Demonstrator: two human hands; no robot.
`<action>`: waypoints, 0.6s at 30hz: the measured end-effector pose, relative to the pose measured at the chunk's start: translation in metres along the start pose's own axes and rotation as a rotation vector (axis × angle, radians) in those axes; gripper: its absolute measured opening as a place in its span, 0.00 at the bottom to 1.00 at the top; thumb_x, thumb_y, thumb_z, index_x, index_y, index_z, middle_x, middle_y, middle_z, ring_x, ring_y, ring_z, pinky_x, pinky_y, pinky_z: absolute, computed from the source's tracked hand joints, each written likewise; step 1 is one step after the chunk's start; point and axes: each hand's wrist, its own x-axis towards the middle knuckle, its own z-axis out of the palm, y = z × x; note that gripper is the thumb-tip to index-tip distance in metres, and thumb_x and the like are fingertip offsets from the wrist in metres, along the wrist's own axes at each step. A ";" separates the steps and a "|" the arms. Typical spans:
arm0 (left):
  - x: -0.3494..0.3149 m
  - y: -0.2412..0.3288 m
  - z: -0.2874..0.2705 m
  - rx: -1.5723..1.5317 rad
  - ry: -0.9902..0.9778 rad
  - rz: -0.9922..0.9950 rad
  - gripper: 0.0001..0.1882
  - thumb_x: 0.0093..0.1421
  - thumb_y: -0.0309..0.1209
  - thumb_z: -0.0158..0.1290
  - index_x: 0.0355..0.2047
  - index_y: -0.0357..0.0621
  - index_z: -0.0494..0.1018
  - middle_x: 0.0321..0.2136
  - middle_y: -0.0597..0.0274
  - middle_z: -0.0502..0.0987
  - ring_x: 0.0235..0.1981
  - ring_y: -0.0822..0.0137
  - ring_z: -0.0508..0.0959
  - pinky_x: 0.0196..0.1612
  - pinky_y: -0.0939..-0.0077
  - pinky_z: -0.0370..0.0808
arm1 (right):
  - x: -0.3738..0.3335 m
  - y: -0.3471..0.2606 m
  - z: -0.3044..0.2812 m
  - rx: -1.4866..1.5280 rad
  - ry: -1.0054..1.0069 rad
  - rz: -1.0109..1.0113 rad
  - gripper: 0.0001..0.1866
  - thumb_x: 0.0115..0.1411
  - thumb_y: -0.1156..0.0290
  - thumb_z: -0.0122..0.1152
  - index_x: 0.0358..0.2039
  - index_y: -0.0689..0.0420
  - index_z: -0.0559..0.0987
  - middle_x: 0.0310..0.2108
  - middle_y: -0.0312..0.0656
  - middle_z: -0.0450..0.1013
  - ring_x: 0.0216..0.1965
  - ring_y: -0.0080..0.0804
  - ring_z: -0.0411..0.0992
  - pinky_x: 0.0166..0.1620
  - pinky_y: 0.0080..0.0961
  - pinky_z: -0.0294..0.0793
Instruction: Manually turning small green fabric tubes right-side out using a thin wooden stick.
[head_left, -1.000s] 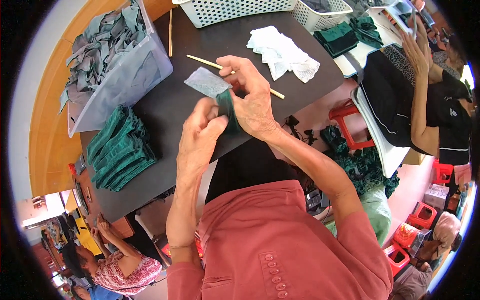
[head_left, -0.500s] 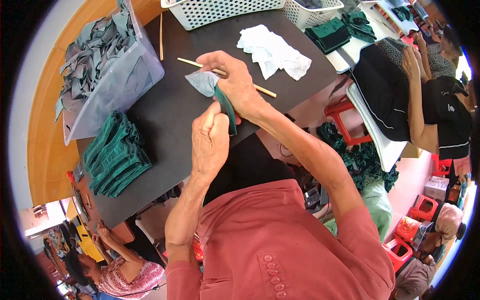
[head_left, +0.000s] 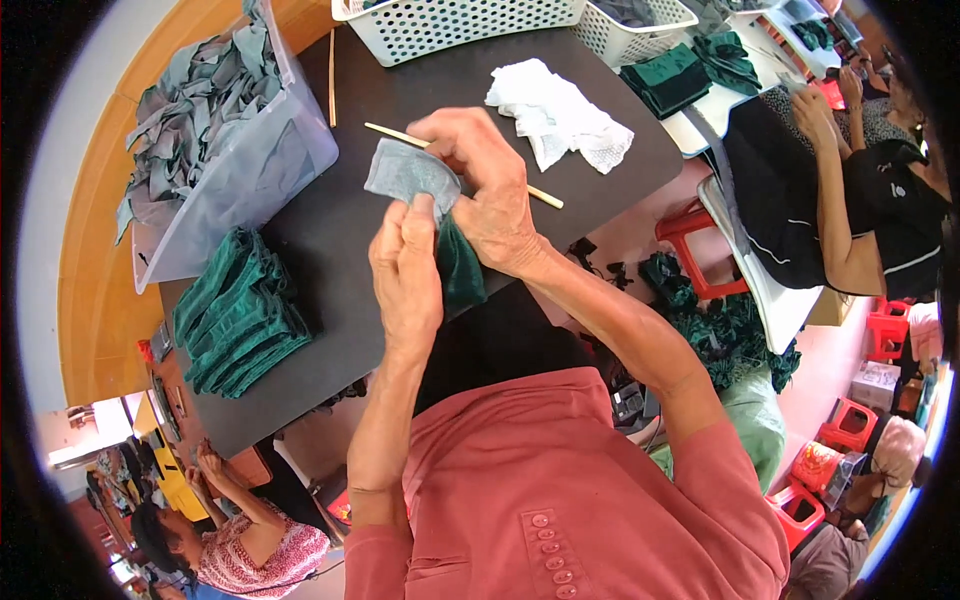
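Note:
Over the dark table, both hands work at a small fabric piece (head_left: 412, 172), grey on its upper part, with a green velvet part (head_left: 460, 268) hanging below between the wrists. My left hand (head_left: 408, 265) is closed, thumb and fingers pinching the grey part's lower edge. Curled around the piece from the right, my right hand (head_left: 487, 190) grips it where grey meets green; its fingertips are partly hidden. Beneath the hands a thin pale stick (head_left: 545, 197) lies on the table, its middle covered by the right hand.
On the left stand a translucent bin (head_left: 235, 185) of grey-green fabric pieces and a pile of green velvet (head_left: 240, 315). White lace cloth (head_left: 560, 115) lies right of the hands. Perforated white baskets (head_left: 450, 30) line the far edge. Co-workers sit at right and lower left.
The grey part has been spread out into a broader flap. My left hand has turned from a fist to a thumb-up pinch on it. More of the green part shows below.

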 end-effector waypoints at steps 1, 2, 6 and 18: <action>-0.001 -0.002 0.000 -0.003 -0.001 0.001 0.14 0.65 0.35 0.45 0.26 0.39 0.67 0.21 0.73 0.63 0.24 0.79 0.58 0.26 0.79 0.57 | 0.000 0.001 -0.002 -0.002 0.000 -0.002 0.24 0.40 0.91 0.54 0.40 0.59 0.73 0.40 0.45 0.68 0.34 0.34 0.73 0.37 0.25 0.74; -0.002 -0.004 -0.001 0.003 -0.012 -0.005 0.14 0.65 0.36 0.45 0.27 0.39 0.67 0.21 0.73 0.63 0.24 0.79 0.57 0.26 0.80 0.57 | -0.001 0.003 -0.004 -0.036 -0.030 -0.055 0.22 0.40 0.92 0.52 0.38 0.60 0.75 0.38 0.42 0.69 0.34 0.29 0.72 0.36 0.22 0.72; 0.012 0.002 -0.007 -0.159 -0.038 -0.145 0.14 0.65 0.37 0.46 0.29 0.39 0.70 0.22 0.74 0.64 0.25 0.80 0.59 0.27 0.80 0.59 | -0.004 0.003 -0.001 0.000 -0.022 -0.039 0.15 0.44 0.92 0.54 0.32 0.62 0.75 0.33 0.39 0.72 0.35 0.21 0.70 0.36 0.18 0.71; 0.010 0.002 -0.007 0.051 -0.092 -0.015 0.17 0.65 0.35 0.46 0.21 0.39 0.61 0.18 0.74 0.57 0.23 0.79 0.55 0.24 0.81 0.55 | -0.010 0.012 -0.003 0.037 0.016 0.086 0.18 0.42 0.95 0.49 0.30 0.59 0.65 0.33 0.38 0.66 0.33 0.18 0.64 0.35 0.16 0.68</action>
